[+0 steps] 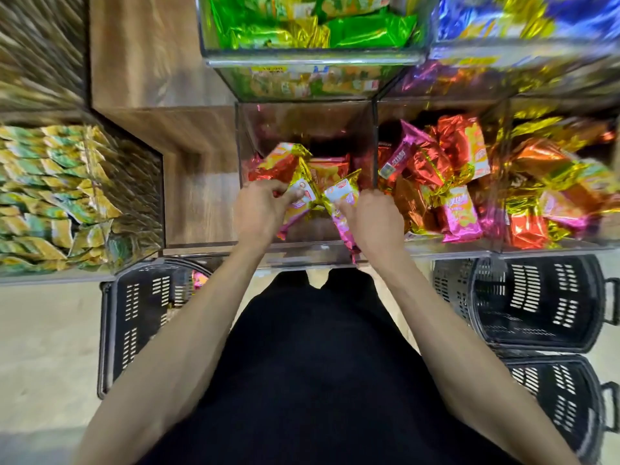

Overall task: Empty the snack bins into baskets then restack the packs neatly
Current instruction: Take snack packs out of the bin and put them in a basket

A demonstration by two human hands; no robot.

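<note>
Reaching into bin [302,255] | left grip [260,209] clutches gold pack [306,191] | right grip [375,219] clutches pink pack [343,224]

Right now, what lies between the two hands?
Pink-and-gold snack packs, gripped by the left hand and the right hand, inside the clear bin; the head view shows it.

Cannot read the smeared yellow label [273,69] on the green bin [312,58]. Cannot see the fingertips of the right hand [377,223], curled under the pink pack [340,226]. Cut off by the right edge at the lower basket [567,407].
</note>
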